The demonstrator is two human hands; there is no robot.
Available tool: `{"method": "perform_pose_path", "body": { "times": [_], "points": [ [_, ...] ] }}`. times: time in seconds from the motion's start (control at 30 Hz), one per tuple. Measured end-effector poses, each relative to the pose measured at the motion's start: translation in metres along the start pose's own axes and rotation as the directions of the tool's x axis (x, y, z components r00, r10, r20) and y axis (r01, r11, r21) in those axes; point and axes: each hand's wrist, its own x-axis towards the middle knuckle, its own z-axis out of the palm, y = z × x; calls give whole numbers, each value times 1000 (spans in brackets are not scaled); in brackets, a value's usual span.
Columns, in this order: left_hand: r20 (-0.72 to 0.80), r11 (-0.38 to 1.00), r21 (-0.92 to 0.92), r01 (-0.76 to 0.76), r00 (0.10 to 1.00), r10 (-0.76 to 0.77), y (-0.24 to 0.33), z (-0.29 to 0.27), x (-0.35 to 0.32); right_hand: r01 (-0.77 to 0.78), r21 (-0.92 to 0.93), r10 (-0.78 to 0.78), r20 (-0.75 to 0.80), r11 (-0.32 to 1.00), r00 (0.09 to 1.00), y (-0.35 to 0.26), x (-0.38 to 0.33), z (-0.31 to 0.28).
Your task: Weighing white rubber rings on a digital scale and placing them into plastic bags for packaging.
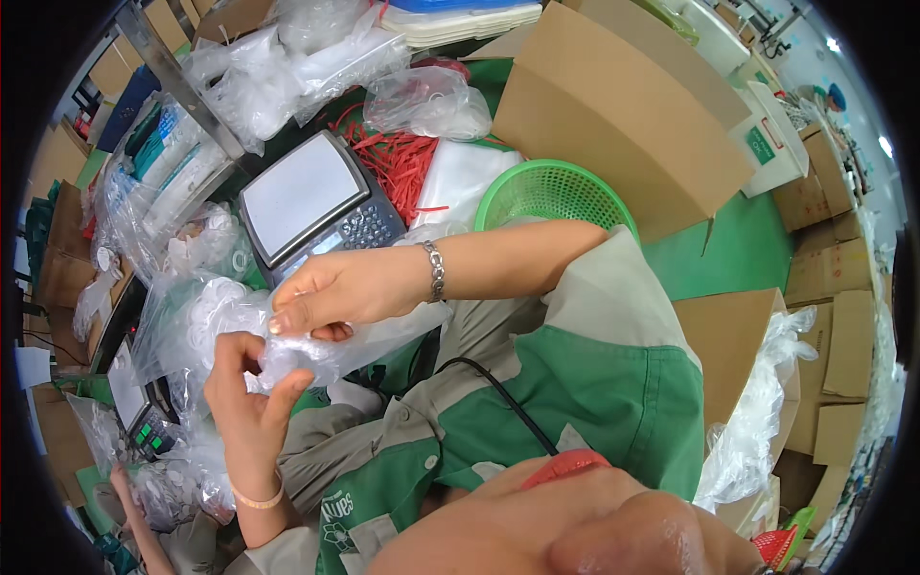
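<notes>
My right hand, with a metal bracelet at its wrist, pinches the gathered film of a clear plastic bag between thumb and fingers. Just below it, my left hand curls thumb and forefinger around the same bag. The film bunches between both hands and trails right across my lap. Whether anything is inside the bag, I cannot make out. To the left of my hands are clear bags with white coiled pieces. Beyond my right hand stands a digital scale with a pale flat pan and a keypad.
Red ties lie beyond the scale, by a green mesh basket and a large open carton. Clear bags are heaped at the back. A second scale and another person's arm show at lower left.
</notes>
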Motion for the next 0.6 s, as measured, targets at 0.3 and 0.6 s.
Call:
{"method": "perform_pose_path", "body": {
  "times": [0.3, 0.6],
  "points": [
    [-147, 991, -107, -75, 987, 59, -43, -1, -19, 156, 80, -151, -64, 985, 986, -11, -5, -8],
    [-280, 779, -583, 230, 844, -458, -100, 7, -62, 214, 28, -213, -40, 976, 976, 15, 7, -17]
  ]
}}
